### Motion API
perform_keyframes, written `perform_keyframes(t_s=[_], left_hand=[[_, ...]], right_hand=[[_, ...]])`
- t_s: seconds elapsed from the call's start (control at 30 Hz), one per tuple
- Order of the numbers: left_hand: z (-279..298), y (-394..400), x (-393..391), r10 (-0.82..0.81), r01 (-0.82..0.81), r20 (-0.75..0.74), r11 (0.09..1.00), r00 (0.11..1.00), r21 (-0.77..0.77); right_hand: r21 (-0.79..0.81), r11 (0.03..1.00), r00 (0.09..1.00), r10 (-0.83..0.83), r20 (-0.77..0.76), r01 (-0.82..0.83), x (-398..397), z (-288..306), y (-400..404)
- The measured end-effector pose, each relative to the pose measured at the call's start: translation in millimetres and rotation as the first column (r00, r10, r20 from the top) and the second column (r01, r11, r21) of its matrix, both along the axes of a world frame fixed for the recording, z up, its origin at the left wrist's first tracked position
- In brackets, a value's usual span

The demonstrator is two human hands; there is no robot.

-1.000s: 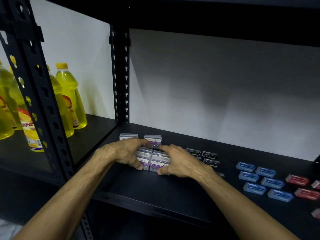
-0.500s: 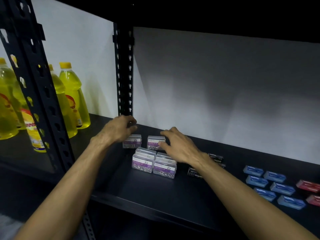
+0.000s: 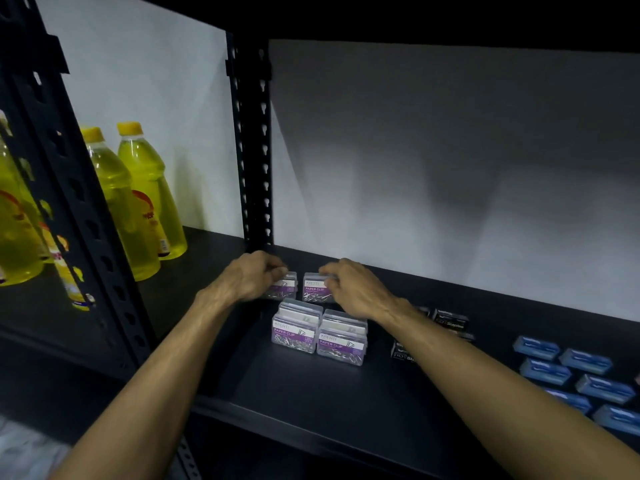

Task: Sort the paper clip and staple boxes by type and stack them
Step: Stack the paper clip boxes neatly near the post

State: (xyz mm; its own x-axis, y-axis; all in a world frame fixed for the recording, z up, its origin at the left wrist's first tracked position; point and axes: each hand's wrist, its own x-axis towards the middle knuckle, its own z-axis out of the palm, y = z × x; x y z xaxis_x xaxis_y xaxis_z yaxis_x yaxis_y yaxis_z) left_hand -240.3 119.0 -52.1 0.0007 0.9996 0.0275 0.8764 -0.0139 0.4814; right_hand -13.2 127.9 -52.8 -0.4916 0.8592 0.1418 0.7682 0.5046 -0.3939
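Left hand (image 3: 250, 278) grip curls round the rear-left paper clip box (image 3: 286, 287); right hand (image 3: 353, 287) grip pinches the rear-right paper clip box (image 3: 314, 289) at its top. Both boxes sit on the shelf (image 3: 311, 386) behind the front stacks (image 3: 318, 336). Recommended: lift each level, set squarely onto the stack ahead, edges aligned, keeping clear of the staple boxes (image 3: 450, 322).

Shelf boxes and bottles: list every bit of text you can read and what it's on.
"KRENTI" and "PAPER CLIP": front left clear box, front right clear box.
"KRENTI" and "PAPER CLIP": back right clear box, under the right hand.
"Staples": black box.
Back left clear box, under the left hand: label hidden.
Blue boxes, yellow bottles: print too blurred.
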Motion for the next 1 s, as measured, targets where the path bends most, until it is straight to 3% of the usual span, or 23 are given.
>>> perform_keyframes(t_s=[0.37,0.67,1.0], left_hand=[[4,-3,7,-0.087,0.087,0.024,0.996,0.996,-0.014],[10,-11,30,-0.261,0.267,0.087,0.962,0.961,-0.061],[12,-22,35,-0.326,0.330,0.063,0.941,0.943,-0.070]], right_hand=[[-0.078,0.997,0.994,-0.035,-0.099,0.027,-2,-1,-2],[-0.093,0.993,0.992,-0.088,-0.095,0.079,30,9,-23],[-0.096,0.993,0.993,-0.081,-0.083,0.073,39,14,-45]])
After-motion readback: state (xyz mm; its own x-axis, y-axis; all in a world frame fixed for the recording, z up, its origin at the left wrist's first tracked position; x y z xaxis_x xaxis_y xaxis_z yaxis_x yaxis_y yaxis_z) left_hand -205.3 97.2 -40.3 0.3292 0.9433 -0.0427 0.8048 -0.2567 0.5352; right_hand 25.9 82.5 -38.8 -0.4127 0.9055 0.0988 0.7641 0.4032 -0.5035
